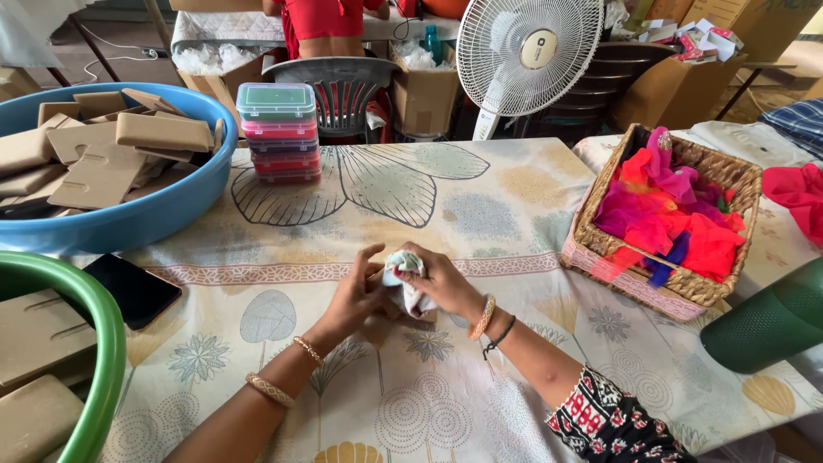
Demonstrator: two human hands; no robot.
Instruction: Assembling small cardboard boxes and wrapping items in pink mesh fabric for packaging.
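Both hands meet left of the wicker basket [677, 296]: right hand [433, 279] fingers grip a pale cloth bundle [405, 266], left hand [356, 296] fingers pinch its edge.

Green tub [107, 360] cut off at left, person's head [324, 26] out of frame — card beneath hands mostly hidden

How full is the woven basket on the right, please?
Nearly full: the woven basket holds bright pink, red and orange fabric pieces heaped up to its rim.

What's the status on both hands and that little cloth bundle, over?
Left hand steadying a brown card piece. Right hand closed on pale cloth bundle. Wicker basket and black phone lie apart, nothing obstructing.
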